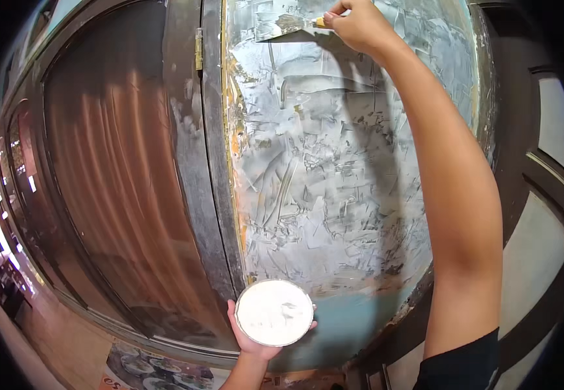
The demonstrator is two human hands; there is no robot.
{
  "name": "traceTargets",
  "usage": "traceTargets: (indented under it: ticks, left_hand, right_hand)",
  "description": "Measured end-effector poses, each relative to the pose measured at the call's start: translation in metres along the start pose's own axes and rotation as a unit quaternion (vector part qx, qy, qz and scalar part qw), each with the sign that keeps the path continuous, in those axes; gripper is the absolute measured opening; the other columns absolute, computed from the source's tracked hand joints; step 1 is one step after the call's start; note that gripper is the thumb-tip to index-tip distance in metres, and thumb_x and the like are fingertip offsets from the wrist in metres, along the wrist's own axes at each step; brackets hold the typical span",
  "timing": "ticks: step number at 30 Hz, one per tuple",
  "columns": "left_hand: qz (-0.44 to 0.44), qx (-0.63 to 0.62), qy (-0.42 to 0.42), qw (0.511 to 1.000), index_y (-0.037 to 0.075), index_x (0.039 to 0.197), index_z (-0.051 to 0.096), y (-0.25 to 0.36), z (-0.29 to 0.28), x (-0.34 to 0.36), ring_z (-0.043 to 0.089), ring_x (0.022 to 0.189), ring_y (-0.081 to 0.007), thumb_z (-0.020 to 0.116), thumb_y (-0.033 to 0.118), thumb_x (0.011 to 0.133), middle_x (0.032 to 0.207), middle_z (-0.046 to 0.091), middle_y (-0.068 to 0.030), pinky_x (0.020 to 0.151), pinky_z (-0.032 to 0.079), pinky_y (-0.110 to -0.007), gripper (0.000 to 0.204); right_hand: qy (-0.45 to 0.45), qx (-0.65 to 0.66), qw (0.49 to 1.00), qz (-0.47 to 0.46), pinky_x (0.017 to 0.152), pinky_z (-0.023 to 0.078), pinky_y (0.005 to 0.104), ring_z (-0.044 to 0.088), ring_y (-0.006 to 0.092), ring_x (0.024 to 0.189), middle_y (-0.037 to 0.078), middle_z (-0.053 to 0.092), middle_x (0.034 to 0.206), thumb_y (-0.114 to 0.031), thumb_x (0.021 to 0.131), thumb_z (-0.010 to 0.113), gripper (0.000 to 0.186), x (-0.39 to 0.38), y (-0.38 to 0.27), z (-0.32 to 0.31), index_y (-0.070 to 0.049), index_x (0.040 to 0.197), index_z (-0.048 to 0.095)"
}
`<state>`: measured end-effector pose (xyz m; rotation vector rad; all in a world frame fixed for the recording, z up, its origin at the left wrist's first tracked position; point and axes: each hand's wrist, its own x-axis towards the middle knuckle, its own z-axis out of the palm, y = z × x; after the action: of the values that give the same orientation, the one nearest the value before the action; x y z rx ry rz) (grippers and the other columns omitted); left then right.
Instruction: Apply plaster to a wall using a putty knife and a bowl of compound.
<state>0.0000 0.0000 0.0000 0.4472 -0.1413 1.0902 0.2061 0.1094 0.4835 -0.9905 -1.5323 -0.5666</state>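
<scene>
While the patchy grey-white wall (pixel 327 162) is running out of frame, partly behind your forearm (pixel 454 162), your left hand (pixel 251 344) is cupping a white-topped round tub (pixel 274 313) low down; your right hand (pixel 360 27) is gripping a smeared scraper (pixel 281 26) up top, handle (pixel 320 22) mostly hidden, wall contact unclear.

Down at lower left, here's the tan floor (pixel 67 341), and on it lies a printed sheet (pixel 155 372), dark with pale rounds!

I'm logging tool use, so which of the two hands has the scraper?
The right hand, raised high in front of the smeared panel, grips the scraper by its yellow handle; the left hand, much lower, supports a round tub instead.
</scene>
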Motion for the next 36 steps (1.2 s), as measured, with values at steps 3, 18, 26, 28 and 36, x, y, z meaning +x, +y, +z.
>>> traceTargets:
  ticks: [3, 18, 26, 28, 36]
  left_hand:
    - [0.002, -0.029, -0.007, 1.000, 0.013, 0.161, 0.031, -0.010, 0.000, 0.001, 0.033, 0.139, -0.0657, 0.039, 0.090, 0.084, 0.161, 0.033, -0.0285, 0.107, 0.029, -0.083, 0.109]
    - [-0.004, -0.006, 0.010, 1.000, 0.013, 0.161, 0.032, 0.000, 0.001, -0.005, 0.033, 0.139, -0.0661, 0.039, 0.090, 0.084, 0.161, 0.034, -0.0283, 0.107, 0.029, -0.083, 0.109]
    - [-0.008, 0.010, 0.012, 1.000, 0.013, 0.161, 0.031, 0.007, -0.001, -0.007, 0.031, 0.143, -0.0614, 0.039, 0.091, 0.082, 0.163, 0.032, -0.0256, 0.111, 0.024, -0.083, 0.110]
    - [-0.013, 0.018, 0.011, 1.000, 0.013, 0.160, 0.032, 0.005, 0.001, -0.005, 0.030, 0.144, -0.0613, 0.039, 0.091, 0.082, 0.163, 0.032, -0.0254, 0.111, 0.024, -0.083, 0.111]
    - [-0.030, 0.008, -0.008, 0.999, 0.012, 0.160, 0.032, -0.003, 0.006, 0.004, 0.032, 0.142, -0.0631, 0.039, 0.090, 0.083, 0.162, 0.032, -0.0264, 0.110, 0.026, -0.083, 0.111]
  right_hand:
    - [-0.004, -0.052, 0.999, -0.004, 0.077, 0.057, 0.0413, 0.074, 0.0348, 0.084, 0.021, 0.076, 0.088, -0.024, 0.088, 0.072, 0.021, 0.003, 0.011, -0.018, -0.004, 0.092, 0.076]
    - [-0.020, 0.021, 0.999, 0.027, 0.068, 0.053, 0.0366, 0.066, 0.0210, 0.075, 0.016, 0.073, 0.082, -0.017, 0.087, 0.071, 0.023, -0.005, 0.015, -0.026, 0.005, 0.095, 0.074]
    - [-0.015, 0.035, 0.996, 0.077, 0.071, 0.052, 0.0423, 0.063, 0.0238, 0.077, 0.014, 0.071, 0.088, -0.020, 0.093, 0.064, 0.029, -0.001, 0.049, -0.065, 0.004, 0.108, 0.067]
    - [0.039, 0.108, 0.989, 0.096, 0.078, 0.052, 0.0425, 0.064, 0.0251, 0.088, 0.016, 0.072, 0.095, -0.021, 0.094, 0.065, 0.029, -0.001, 0.042, -0.065, 0.003, 0.109, 0.068]
    - [0.088, -0.054, 0.994, 0.042, 0.083, 0.054, 0.0448, 0.072, 0.0371, 0.094, 0.025, 0.073, 0.097, -0.022, 0.094, 0.065, 0.024, 0.009, 0.034, -0.042, -0.001, 0.103, 0.073]
